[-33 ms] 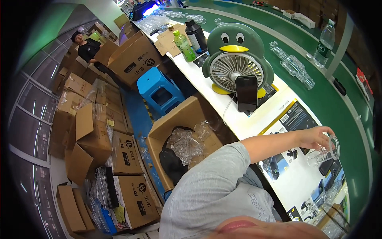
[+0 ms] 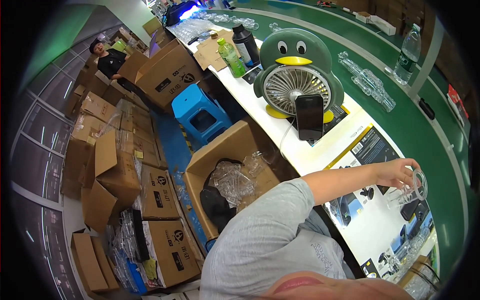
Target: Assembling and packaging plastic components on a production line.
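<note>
My left hand (image 2: 399,173) reaches across to the right over the worktable, its fingers closed on a clear plastic cup-like piece (image 2: 422,186). The piece has a wide round rim and is tilted, its rim facing right. Just below it lies a small black object (image 2: 410,209) on printed sheets (image 2: 372,145) showing black product pictures. More clear plastic parts (image 2: 414,244) lie at the table's near right end, partly cut off by the dark rim. My right hand is out of view.
A green penguin-shaped fan (image 2: 296,60) stands on the white table with a smartphone (image 2: 310,117) leaning against it. Beyond are a green drink bottle (image 2: 231,57), a black bottle (image 2: 246,46) and a water bottle (image 2: 407,55). An open carton (image 2: 200,172) holds clear parts beside a blue stool (image 2: 200,112). Another person (image 2: 112,62) stands far left.
The clear cup-like piece has shifted very slightly to the right in my left hand. Otherwise the arm and the table look the same.
</note>
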The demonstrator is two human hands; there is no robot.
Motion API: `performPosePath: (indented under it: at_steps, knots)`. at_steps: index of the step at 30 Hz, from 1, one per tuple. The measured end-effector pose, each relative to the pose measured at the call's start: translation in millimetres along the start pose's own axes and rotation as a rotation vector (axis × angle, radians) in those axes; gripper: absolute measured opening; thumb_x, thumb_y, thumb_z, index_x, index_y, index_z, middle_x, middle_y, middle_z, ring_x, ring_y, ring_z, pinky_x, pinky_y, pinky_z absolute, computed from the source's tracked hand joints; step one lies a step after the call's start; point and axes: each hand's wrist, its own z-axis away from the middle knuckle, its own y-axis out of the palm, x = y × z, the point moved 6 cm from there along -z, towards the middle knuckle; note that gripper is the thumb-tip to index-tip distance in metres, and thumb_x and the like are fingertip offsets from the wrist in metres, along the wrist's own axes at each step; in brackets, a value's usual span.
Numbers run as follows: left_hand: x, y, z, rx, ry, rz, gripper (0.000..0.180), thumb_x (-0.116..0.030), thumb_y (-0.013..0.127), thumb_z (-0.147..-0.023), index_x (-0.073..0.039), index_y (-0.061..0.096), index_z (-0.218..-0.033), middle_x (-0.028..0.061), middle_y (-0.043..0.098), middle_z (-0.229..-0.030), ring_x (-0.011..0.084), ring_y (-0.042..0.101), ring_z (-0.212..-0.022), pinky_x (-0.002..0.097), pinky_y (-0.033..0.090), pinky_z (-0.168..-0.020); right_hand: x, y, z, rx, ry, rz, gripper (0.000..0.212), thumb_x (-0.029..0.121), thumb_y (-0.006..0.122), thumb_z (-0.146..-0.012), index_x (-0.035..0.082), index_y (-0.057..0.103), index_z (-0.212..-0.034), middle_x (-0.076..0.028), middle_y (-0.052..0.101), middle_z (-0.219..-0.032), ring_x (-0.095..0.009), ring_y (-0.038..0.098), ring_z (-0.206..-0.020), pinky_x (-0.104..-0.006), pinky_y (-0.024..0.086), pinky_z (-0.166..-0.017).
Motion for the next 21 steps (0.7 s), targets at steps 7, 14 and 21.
performPosePath:
  at_steps: [7, 14, 21]
  knots:
    - [2.9, 15.7, 1.2, 0.091, -0.036, 0.042, 0.048, 0.009, 0.068, -0.066, -0.007, 0.039, -0.101, 0.0145, 0.058, -0.101, 0.0247, 0.059, -0.092, 0.0369, 0.051, -0.076, 41.7, -72.2, 6.8, -0.387, -0.695, -0.009, 0.039, 0.009, 0.050, -0.088, -0.002, 0.044, -0.124, -0.015, 0.052, -0.118, -0.019, 0.051, -0.104, -0.0301, 0.038, -0.092]
    - [21.8, 44.0, 1.6, 0.273, -0.052, 0.096, 0.055, 0.010, 0.074, -0.058, -0.006, 0.037, -0.097, 0.0125, 0.059, -0.098, 0.0236, 0.060, -0.091, 0.0345, 0.052, -0.076, 148.5, -21.9, -56.3, -0.815, -0.703, 0.321, 0.056, 0.007, 0.054, -0.084, -0.002, 0.030, -0.134, -0.016, 0.037, -0.135, -0.024, 0.037, -0.124, -0.0332, 0.027, -0.102]
    - [3.5, 39.1, 9.4, 0.324, 0.109, -0.118, 0.066, -0.003, 0.073, -0.065, -0.008, 0.039, -0.120, 0.0206, 0.051, -0.117, 0.0317, 0.050, -0.112, 0.0447, 0.042, -0.092, 153.1, -8.4, -62.7, -0.842, -0.731, 0.386, 0.048, 0.008, 0.061, -0.079, 0.000, 0.044, -0.124, -0.011, 0.061, -0.101, -0.019, 0.057, -0.098, -0.0309, 0.041, -0.088]
